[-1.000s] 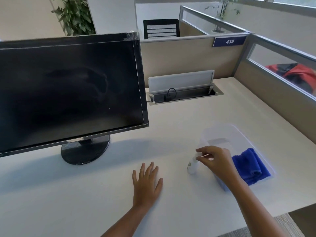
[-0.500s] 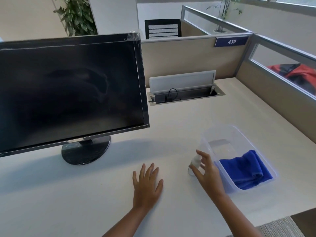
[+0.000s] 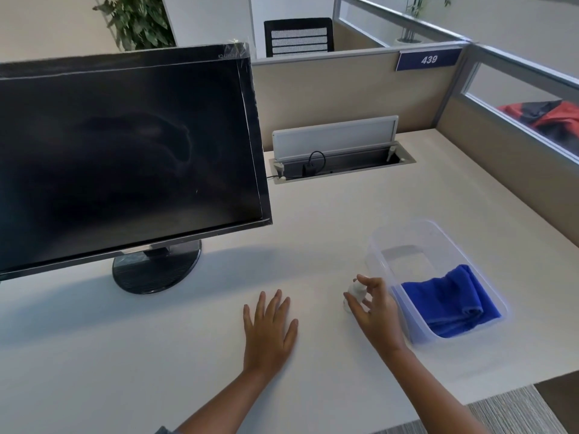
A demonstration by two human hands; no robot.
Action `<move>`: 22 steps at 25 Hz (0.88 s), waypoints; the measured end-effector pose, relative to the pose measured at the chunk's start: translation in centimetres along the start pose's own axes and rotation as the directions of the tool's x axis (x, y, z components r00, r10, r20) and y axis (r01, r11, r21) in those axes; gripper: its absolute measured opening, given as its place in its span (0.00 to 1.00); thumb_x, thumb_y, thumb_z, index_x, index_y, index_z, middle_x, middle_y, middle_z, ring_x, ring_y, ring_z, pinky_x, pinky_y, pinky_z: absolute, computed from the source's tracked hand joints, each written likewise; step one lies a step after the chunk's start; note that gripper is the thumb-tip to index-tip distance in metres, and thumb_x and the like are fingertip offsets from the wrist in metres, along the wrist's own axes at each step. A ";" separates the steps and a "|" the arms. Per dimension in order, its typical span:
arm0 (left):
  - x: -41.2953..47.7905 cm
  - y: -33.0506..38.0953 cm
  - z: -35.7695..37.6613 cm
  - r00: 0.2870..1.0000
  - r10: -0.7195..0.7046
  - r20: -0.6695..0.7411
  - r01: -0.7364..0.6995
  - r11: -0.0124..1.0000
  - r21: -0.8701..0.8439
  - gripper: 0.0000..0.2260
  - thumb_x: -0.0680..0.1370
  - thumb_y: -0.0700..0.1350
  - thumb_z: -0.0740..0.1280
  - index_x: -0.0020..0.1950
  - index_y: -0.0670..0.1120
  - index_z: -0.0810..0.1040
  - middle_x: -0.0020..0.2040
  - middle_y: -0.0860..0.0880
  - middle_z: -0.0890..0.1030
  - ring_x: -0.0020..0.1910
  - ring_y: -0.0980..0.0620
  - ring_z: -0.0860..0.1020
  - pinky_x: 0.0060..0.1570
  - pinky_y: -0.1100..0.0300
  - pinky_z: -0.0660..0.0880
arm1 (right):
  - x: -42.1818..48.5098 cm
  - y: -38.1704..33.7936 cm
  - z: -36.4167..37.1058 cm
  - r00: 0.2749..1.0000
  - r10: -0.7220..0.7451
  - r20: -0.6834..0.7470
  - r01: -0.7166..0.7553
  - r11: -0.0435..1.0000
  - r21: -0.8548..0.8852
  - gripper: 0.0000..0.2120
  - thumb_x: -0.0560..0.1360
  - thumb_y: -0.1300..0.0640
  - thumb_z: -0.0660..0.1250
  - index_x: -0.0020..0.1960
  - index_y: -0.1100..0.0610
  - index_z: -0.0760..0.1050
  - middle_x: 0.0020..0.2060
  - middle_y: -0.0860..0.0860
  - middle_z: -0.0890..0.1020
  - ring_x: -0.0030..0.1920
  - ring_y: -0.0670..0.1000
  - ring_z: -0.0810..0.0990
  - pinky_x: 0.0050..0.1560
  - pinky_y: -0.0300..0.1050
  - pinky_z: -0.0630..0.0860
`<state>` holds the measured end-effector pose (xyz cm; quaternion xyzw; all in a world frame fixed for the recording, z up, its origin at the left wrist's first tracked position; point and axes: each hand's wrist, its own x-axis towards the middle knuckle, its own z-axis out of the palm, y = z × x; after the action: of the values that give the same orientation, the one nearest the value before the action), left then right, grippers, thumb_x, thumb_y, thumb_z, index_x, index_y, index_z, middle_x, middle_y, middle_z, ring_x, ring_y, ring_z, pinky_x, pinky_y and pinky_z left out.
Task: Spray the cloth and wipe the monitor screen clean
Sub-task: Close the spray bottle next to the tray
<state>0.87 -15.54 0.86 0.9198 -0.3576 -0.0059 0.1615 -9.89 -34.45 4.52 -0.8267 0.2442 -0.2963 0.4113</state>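
Where your pale desk [image 3: 344, 214] meets beige partitions [image 3: 344, 95]: monitor [image 3: 125, 151] at left edge — blue cloth [image 3: 448, 299] in clear tub [image 3: 380, 264] near right edge; left hand [image 3: 269, 327] spread flat; right hand [image 3: 377, 314] pinches white spray bottle [image 3: 355, 289] — half hidden.

We record a pale, matte desk [image 3: 313, 214]. On it at left stands the round black monitor base [image 3: 156, 270]. At right front sits a clear plastic bin [image 3: 404, 225], with a small white spray bottle [image 3: 355, 291] just beside its left wall. The left hand [image 3: 269, 327] lies flat, palm down, between base and bottle, near the front edge. Set into the back of the desk is a cable tray [image 3: 344, 166] with its lid raised.
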 end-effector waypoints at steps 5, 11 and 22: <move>-0.3 -0.1 -0.2 1.000 0.000 0.012 0.000 1.000 0.008 0.23 0.77 0.55 0.54 0.64 0.46 0.77 0.67 0.47 0.75 0.68 0.40 0.70 0.64 0.34 0.62 | 0.6 0.0 -0.3 0.999 -0.011 0.040 0.011 1.000 -0.004 0.27 0.74 0.55 0.70 0.59 0.29 0.61 0.48 0.40 0.78 0.48 0.45 0.80 0.51 0.47 0.81; -0.4 -0.1 -0.3 1.000 0.007 -0.007 -0.007 1.000 0.006 0.22 0.76 0.55 0.54 0.62 0.46 0.78 0.66 0.47 0.76 0.66 0.40 0.72 0.62 0.34 0.64 | 1.4 -1.0 -0.1 0.986 0.007 0.169 -0.015 0.999 0.045 0.33 0.76 0.57 0.67 0.71 0.34 0.54 0.47 0.43 0.80 0.47 0.46 0.80 0.50 0.37 0.76; -0.3 -0.1 -0.3 1.000 0.005 -0.010 -0.005 1.000 0.010 0.23 0.76 0.55 0.54 0.62 0.46 0.78 0.65 0.46 0.77 0.66 0.39 0.73 0.61 0.34 0.65 | 2.8 -6.2 -0.6 0.731 0.436 0.525 -0.638 0.164 0.753 0.27 0.71 0.32 0.60 0.29 0.55 0.67 0.21 0.51 0.69 0.21 0.48 0.67 0.25 0.38 0.67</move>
<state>0.77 -15.16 1.06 0.9198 -0.3589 0.0011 0.1586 -7.37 -33.21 10.74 -0.3448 0.2793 -0.1334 0.8862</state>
